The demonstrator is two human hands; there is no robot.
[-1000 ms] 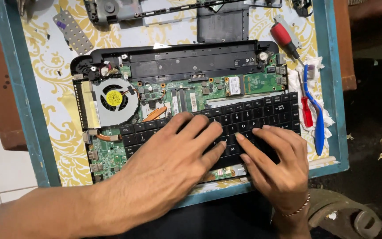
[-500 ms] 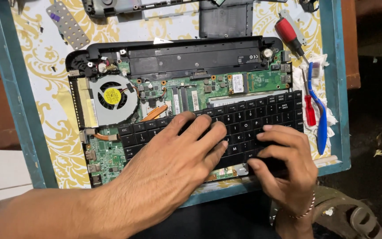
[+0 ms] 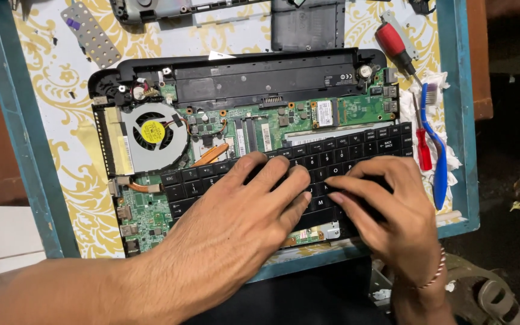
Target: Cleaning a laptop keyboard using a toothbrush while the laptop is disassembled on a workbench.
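On the blue-rimmed table w/ yellow-patterned top, an opened laptop base lies flat, mainboard and round cooling fan exposed. A black keyboard sits loose on top of the base, skewed: right end higher toward the hinge side, left end lower, overlapping the board near the copper heat pipe.

Step in hand, as judged: seating or shifting the keyboard on the chassis. To do it well: keep pressure even across both ends, square the skew w/ the chassis edge first, press only on the key field, not on bare board. The ribbon cable is not visible under the hands, so its state can't be told; mind it, since a pinch there is the likely fault.

Hand pose:
- left hand: palm down over keyboard centre-left, fingers spread moderately and flat on the keys, forearm entering from lower left. Holds nothing, presses only.
- right hand: palm down on keyboard's lower right, fingers curled, tips pointing left toward the left hand's fingers, nearly touching. Thin bracelet at wrist. Whether the curled fingers grip the keyboard's front edge: can't tell.

Nearby, right of laptop: red-handled screwdriver, smaller red one, blue toothbrush on white tissue. Perforated metal plate at upper left.
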